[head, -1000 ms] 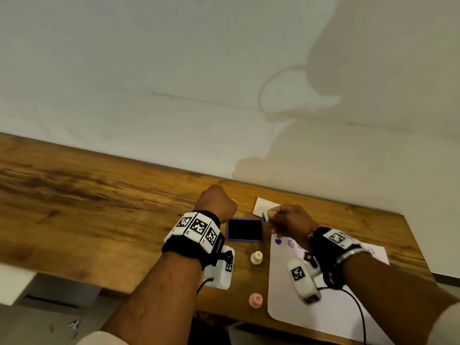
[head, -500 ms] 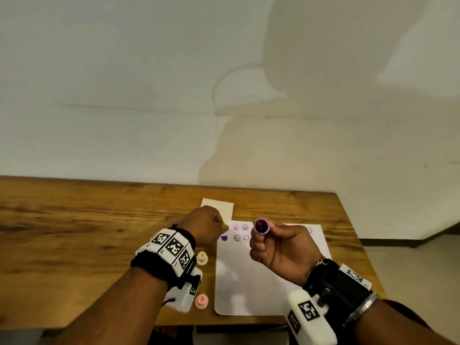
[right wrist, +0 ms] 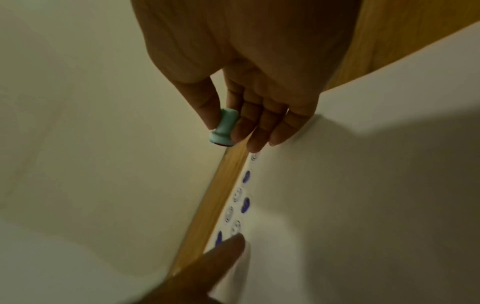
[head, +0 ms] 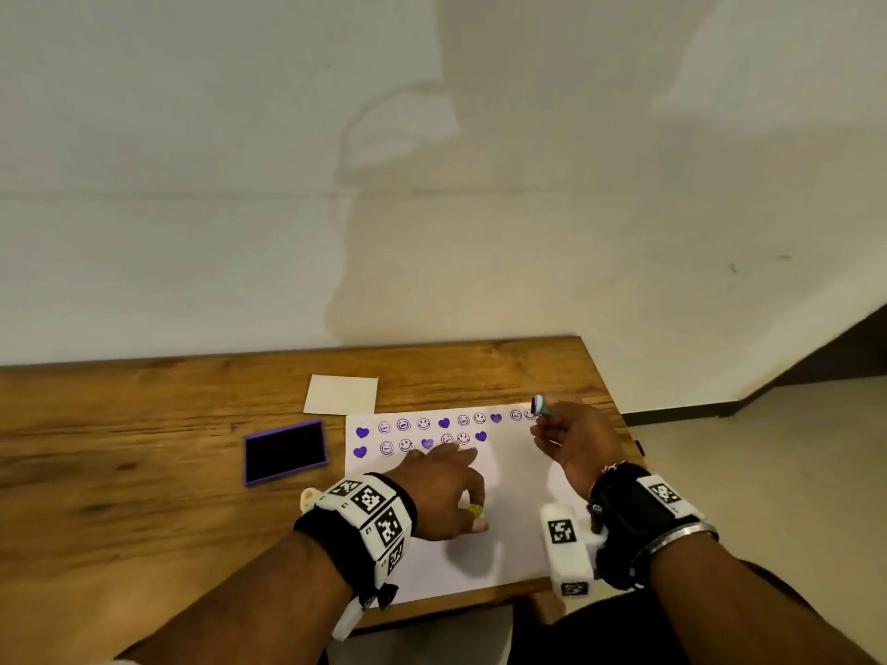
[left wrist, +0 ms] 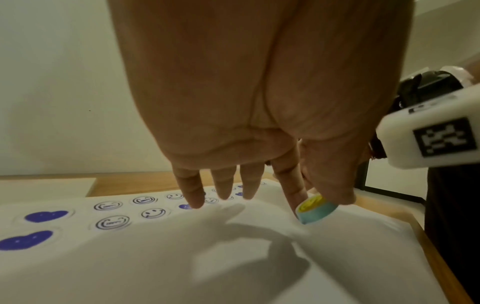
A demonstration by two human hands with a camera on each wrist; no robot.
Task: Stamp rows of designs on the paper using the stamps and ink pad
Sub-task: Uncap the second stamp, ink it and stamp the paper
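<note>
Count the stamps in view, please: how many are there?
3. A mint-green stamp is pinched in the right hand, a yellow-topped stamp is pinched in the left hand, and a cream stamp sits on the table beside the left wrist. The left arm may hide others.
</note>
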